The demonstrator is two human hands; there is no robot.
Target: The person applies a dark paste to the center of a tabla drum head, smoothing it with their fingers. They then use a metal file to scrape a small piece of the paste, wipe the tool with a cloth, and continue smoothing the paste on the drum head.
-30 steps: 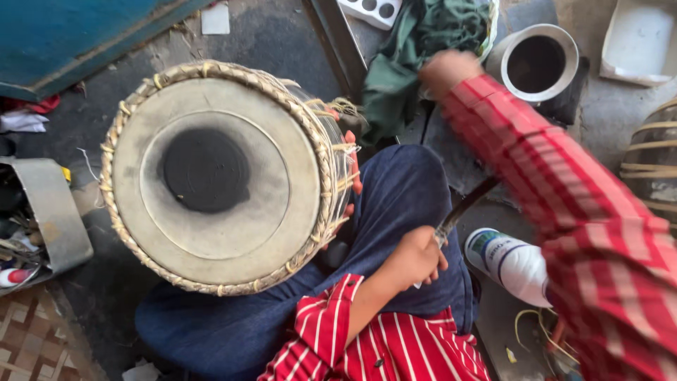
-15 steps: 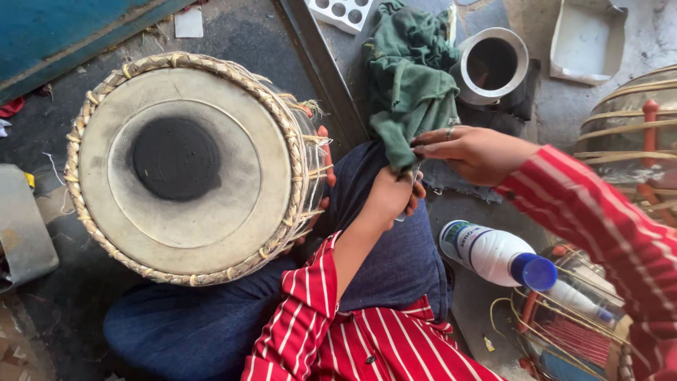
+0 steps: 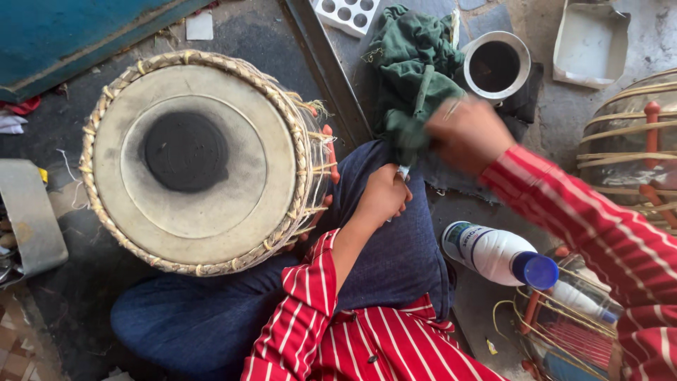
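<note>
A round drum (image 3: 201,159) with a pale skin, a black centre patch and braided lacing leans against my blue-clad knee (image 3: 395,261) at the left. My left hand (image 3: 384,196) is closed in a fist over my lap around a thin tool; only its small pale tip (image 3: 403,171) shows. Just above that tip, my right hand (image 3: 465,134) is blurred and clutches a dark green cloth (image 3: 412,67). The cloth hangs down onto the tool's tip.
A metal cup (image 3: 497,65) with dark contents stands beyond the cloth. A white bottle with a blue cap (image 3: 497,254) lies at my right. Another laced drum (image 3: 627,155) sits at the far right, a white tray (image 3: 589,46) behind it, a grey container (image 3: 28,219) far left.
My right hand came back from beside the metal cup, took hold of the green cloth and drew it down to my left hand. My left hand rose a little towards it.
</note>
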